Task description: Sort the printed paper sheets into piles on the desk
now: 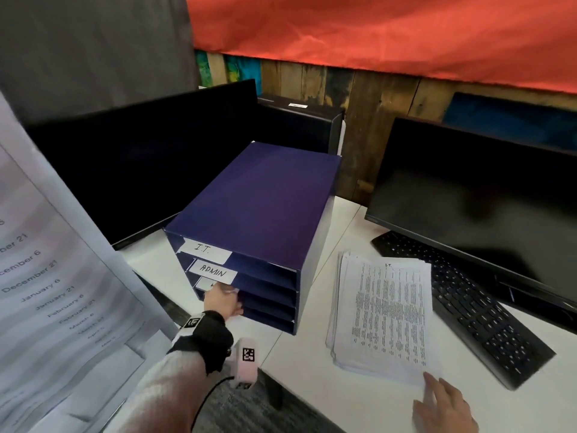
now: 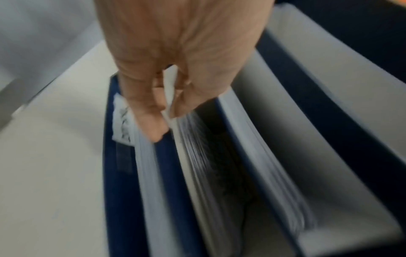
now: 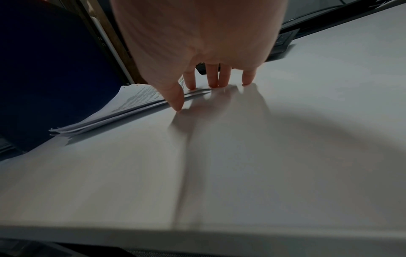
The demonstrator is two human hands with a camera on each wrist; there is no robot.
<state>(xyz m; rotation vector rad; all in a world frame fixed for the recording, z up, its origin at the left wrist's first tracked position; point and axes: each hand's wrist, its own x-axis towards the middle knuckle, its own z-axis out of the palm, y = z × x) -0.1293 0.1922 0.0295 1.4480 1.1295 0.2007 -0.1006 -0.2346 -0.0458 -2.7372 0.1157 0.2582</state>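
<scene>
White desk (image 1: 315, 389) runs under everything, backed by rough wood planks and a red cloth (image 1: 390, 29) hanging above. At the far left, very close to the head camera, a printed sheet (image 1: 53, 276) with a column of dates slants up across the view, its long axis running from lower right to upper left; what holds it cannot be told. Behind it stands a dark monitor (image 1: 150, 170). Next comes a navy paper sorter (image 1: 259, 198) with stacked slots, its long axis running away from the person and its open mouth facing them; slot labels read "I.T." and "ADMIN". The left hand (image 1: 223, 303) reaches into the mouth at a slot below the ADMIN label. In the left wrist view the left hand (image 2: 175, 52) has thumb and fingers (image 2: 151, 121) drawn together on the edges of the sheets lying in the slots, though blur hides how firm the pinch is. To the right of the sorter lies a stack of printed sheets (image 1: 387, 310) flat on the desk, long axis pointing away from the person, edges fanned unevenly. The right hand (image 1: 443, 407) rests at the stack's near right corner, fingers spread and straight; in the right wrist view its fingertips (image 3: 213, 81) press down at the paper's edge and the desk, gripping nothing. Farthest right sit a black keyboard (image 1: 468, 304) and a second monitor (image 1: 487, 195).
</scene>
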